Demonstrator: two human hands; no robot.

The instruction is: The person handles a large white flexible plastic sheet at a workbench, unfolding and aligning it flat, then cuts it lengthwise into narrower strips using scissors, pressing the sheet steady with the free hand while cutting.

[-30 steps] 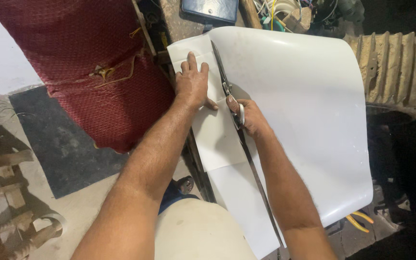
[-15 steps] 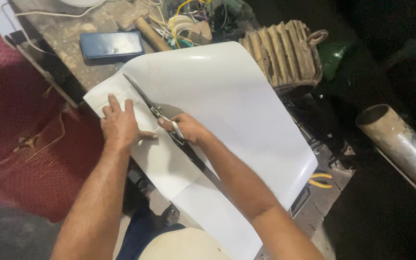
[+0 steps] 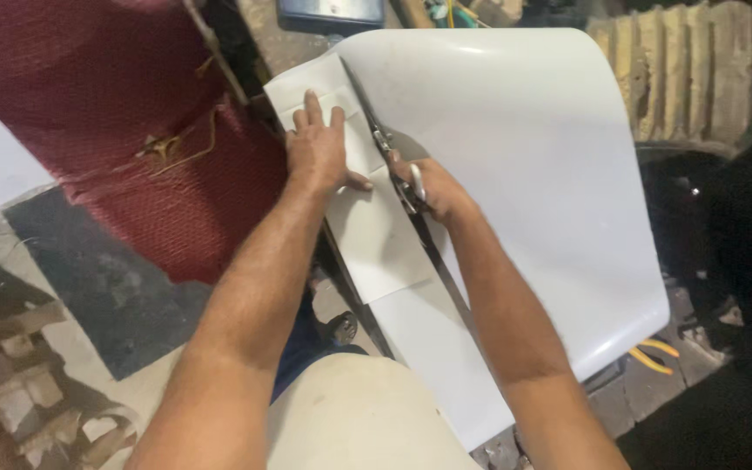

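A large white sheet (image 3: pixel 533 174) lies curved over a workbench, its right part bulging upward. My left hand (image 3: pixel 317 148) presses flat, fingers spread, on the narrow left strip of the sheet (image 3: pixel 376 235). My right hand (image 3: pixel 435 190) is closed around the handles of metal shears (image 3: pixel 385 144). The blades point away from me along a cut line that runs up the sheet toward its far edge. A dark slit (image 3: pixel 446 278) runs back from the shears toward me between both parts.
A dark red woven cloth (image 3: pixel 115 113) hangs at the left. A dark flat device (image 3: pixel 328 10) lies beyond the sheet. A ribbed woven basket (image 3: pixel 681 78) stands at the far right. Yellow-handled pliers (image 3: pixel 654 355) lie at the lower right. Wooden scraps (image 3: pixel 10 383) sit lower left.
The view has swung back to the left and closer. Both hands keep the same hold: left flat on the strip, right on the shears along the cut line.
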